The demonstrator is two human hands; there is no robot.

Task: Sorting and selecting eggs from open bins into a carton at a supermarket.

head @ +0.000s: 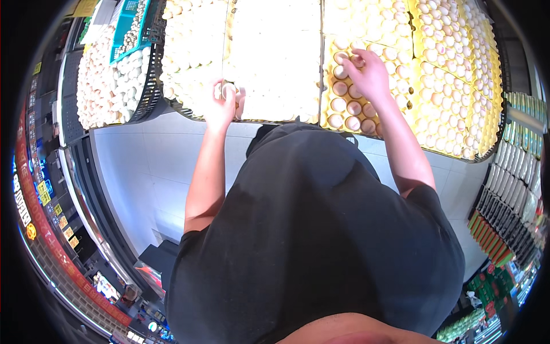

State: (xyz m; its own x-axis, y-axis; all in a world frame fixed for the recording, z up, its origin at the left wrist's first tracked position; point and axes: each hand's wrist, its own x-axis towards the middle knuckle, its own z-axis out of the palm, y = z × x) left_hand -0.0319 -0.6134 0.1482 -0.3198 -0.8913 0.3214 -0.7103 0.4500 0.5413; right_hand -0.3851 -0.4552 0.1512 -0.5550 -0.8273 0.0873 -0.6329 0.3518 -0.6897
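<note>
Trays of eggs lie before me, the middle ones washed out by glare. My left hand (223,103) is at the near edge of the left trays, its fingers curled around an egg (229,89); whether it holds more than one egg cannot be told. My right hand (369,75) reaches over a yellow egg tray (333,96), thumb and fingers bent around an egg (358,61) that seems to sit in the tray. Whether it grips this egg is unclear. Brown eggs (353,107), some with pink marks, stand in the cups nearer to me.
More yellow egg trays (462,103) stretch to the right. At the left are loose eggs (96,86), pale bluish eggs (131,73) and a teal basket (118,38) of small speckled eggs. Black crate edges (148,96) border the display. Packaged goods (509,180) stand at the far right.
</note>
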